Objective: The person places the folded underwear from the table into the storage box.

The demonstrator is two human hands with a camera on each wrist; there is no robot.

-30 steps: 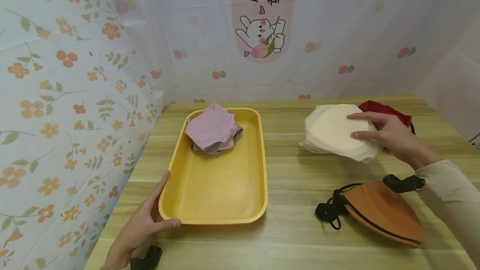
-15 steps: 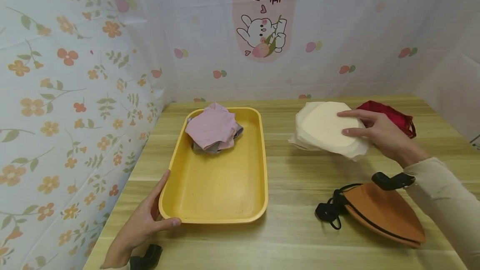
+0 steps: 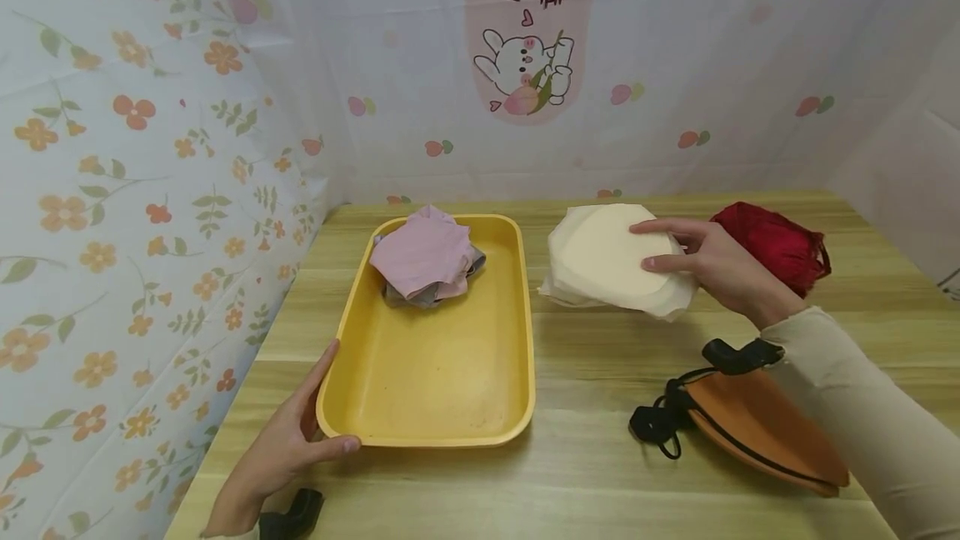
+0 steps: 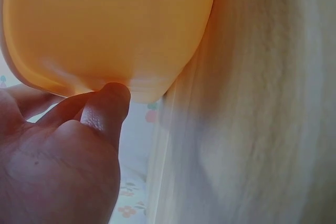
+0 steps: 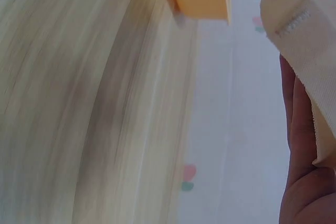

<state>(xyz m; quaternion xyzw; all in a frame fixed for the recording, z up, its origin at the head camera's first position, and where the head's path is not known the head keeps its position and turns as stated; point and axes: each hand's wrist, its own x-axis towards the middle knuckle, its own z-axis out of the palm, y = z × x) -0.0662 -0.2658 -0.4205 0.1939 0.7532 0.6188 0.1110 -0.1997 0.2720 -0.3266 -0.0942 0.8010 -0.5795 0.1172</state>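
Observation:
My right hand [image 3: 723, 269] grips a folded cream cloth [image 3: 603, 252] at its right side, thumb and index finger on its upper face. The cloth is held above the table, right of the yellow plastic tray [image 3: 442, 386]. In the right wrist view, the other fingers [image 5: 302, 129] lie under the cream cloth [image 5: 310, 30], which bears a small faint print. My left hand [image 3: 285, 444] holds the tray's near left corner, thumb at the front wall and fingers along the left side. A crumpled pink cloth [image 3: 420, 257] over a grey one [image 3: 423, 298] lies in the tray's far left part.
A dark red cloth bundle [image 3: 772, 248] lies at the back right, behind my right wrist. An orange-brown pouch [image 3: 757, 423] with a black cord and toggle [image 3: 654, 427] sits under my right forearm. Printed curtains [image 3: 420, 65] hang behind and left of the wooden table [image 3: 585, 473].
My right hand has carried the cream cloth leftward toward the tray, exposing more of the red bundle. My left hand and the tray stay in place.

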